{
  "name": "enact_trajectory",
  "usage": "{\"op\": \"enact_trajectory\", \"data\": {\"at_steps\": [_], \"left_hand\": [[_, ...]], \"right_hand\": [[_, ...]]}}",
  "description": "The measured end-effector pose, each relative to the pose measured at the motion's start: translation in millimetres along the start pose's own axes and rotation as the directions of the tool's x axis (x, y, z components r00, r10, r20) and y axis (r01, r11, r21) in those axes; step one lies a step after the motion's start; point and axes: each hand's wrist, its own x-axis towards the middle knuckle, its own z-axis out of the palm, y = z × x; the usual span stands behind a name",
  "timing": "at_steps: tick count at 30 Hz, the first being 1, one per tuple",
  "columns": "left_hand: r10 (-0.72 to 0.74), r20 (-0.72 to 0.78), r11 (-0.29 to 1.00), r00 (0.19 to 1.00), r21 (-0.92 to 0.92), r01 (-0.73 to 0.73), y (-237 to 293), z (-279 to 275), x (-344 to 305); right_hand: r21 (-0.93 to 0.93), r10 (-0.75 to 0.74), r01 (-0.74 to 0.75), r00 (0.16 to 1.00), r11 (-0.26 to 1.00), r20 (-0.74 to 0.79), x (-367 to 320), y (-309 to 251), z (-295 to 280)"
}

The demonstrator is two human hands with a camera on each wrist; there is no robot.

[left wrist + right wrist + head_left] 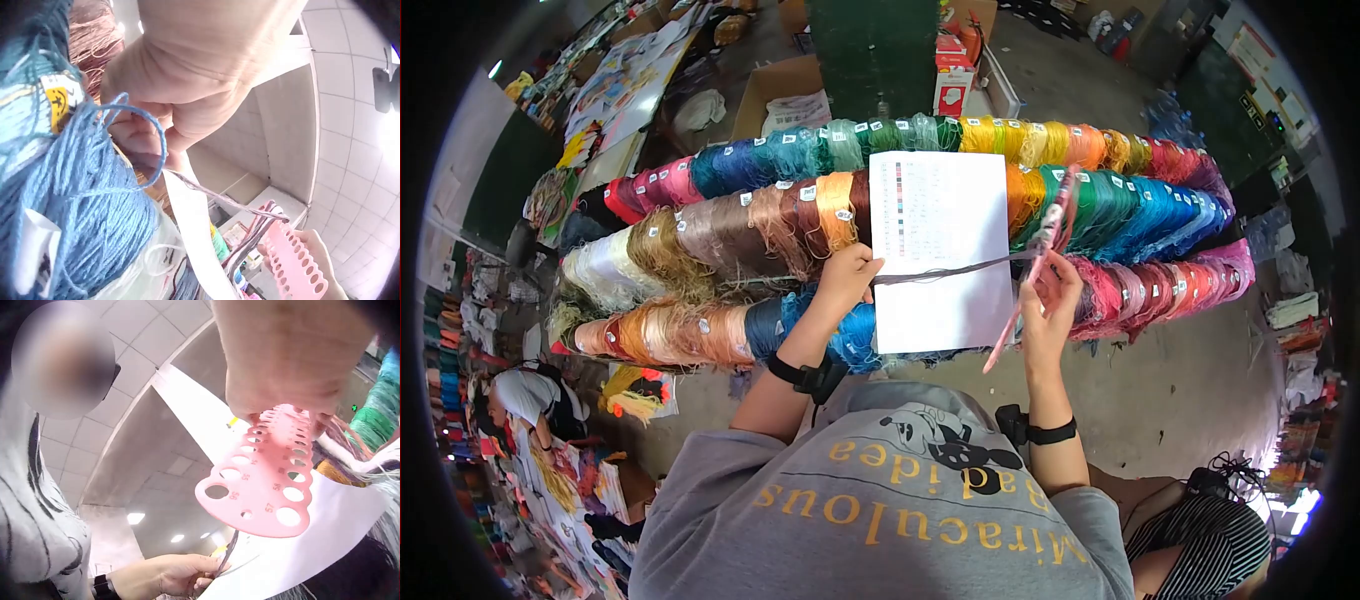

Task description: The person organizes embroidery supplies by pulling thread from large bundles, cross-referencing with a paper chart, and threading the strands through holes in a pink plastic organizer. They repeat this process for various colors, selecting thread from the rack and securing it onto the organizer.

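Observation:
A white sheet (940, 310) with a printed colour chart lies over the rows of thread. The left hand (847, 282) is at its left edge, pinching the end of a dark thread bundle (950, 272) stretched across the sheet. The right hand (1052, 300) grips a long pink plastic holder (262, 481) with numbered holes along both edges; threads hang from the holder's far part. In the left wrist view the left hand (181, 81) has its fingers curled at the thread, beside a blue skein (100, 206).
Three long rows of coloured skeins (800, 150) with small white tags run across in front of the body. Behind them stand a cardboard box (785, 85) and a red and white box (952, 85). Another person (535, 395) bends at the far left; a striped-clothed leg (1210, 540) shows at the lower right.

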Motion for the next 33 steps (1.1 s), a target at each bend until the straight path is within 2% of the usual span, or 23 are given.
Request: {"op": "enact_trajectory", "data": {"at_steps": [1,3,4,5,8,11,13,15,16,17,19,21,23,25,28,31,33], "left_hand": [[0.004,0.002,1.000,1.000,-0.002,-0.004,-1,0,1],[0.003,0.003,1.000,1.000,0.010,-0.003,0,0,0],[0.001,0.002,1.000,1.000,0.021,-0.001,1,0,-1],[0.002,0.003,1.000,1.000,0.022,-0.002,-1,-1,0],[0.006,0.023,1.000,1.000,0.025,-0.007,-8,-1,1],[0.004,0.014,0.999,1.000,0.052,-0.004,-6,-1,-3],[-0.017,-0.025,0.999,1.000,0.029,0.017,0,1,-7],[-0.017,-0.027,0.999,1.000,0.034,0.018,0,1,-9],[-0.016,-0.031,0.999,0.999,0.041,0.018,-1,1,-9],[-0.015,-0.018,0.999,1.000,0.041,0.016,-4,0,-9],[-0.007,-0.017,1.000,1.000,0.002,0.007,-15,-1,-6],[-0.012,-0.034,1.000,0.999,0.008,0.012,-13,-2,-9],[-0.002,-0.018,1.000,1.000,0.009,0.002,-16,-4,-8],[0.011,-0.010,1.000,1.000,0.022,-0.010,-13,-4,-11],[0.018,-0.024,0.999,1.000,0.048,-0.017,-8,-2,-14],[-0.011,-0.044,0.999,0.999,0.043,0.012,-10,-1,-12],[-0.009,-0.024,0.999,1.000,0.032,0.010,-13,-2,-11]], "right_hand": [[-0.001,-0.002,0.002,1.000,1.000,-0.004,2,1,5],[-0.144,-0.008,0.022,0.995,0.989,0.095,6,6,14],[-0.280,-0.059,0.097,0.988,0.955,0.142,8,20,16],[-0.343,-0.056,0.111,0.985,0.933,0.165,9,17,24],[-0.508,-0.169,0.308,0.938,0.804,0.302,9,33,33],[-0.529,-0.173,0.316,0.937,0.788,0.303,5,36,34],[-0.533,-0.132,0.267,0.952,0.803,0.277,3,31,29],[-0.526,-0.154,0.274,0.953,0.805,0.261,2,24,21],[-0.526,-0.221,0.329,0.940,0.784,0.259,-1,17,16],[-0.536,-0.218,0.323,0.943,0.780,0.251,-5,14,10],[-0.475,-0.112,0.222,0.962,0.851,0.250,-14,10,-7],[-0.487,-0.104,0.192,0.974,0.852,0.203,-26,12,-25],[-0.394,0.087,-0.010,0.980,0.919,0.177,-38,16,-43],[-0.389,0.061,-0.010,0.991,0.921,0.121,-45,28,-59],[-0.346,0.130,-0.118,0.991,0.931,0.012,-53,37,-80],[-0.398,0.092,-0.105,0.994,0.911,-0.052,-58,50,-99],[-0.379,0.135,-0.165,0.985,0.911,-0.103,-58,55,-111]]}}
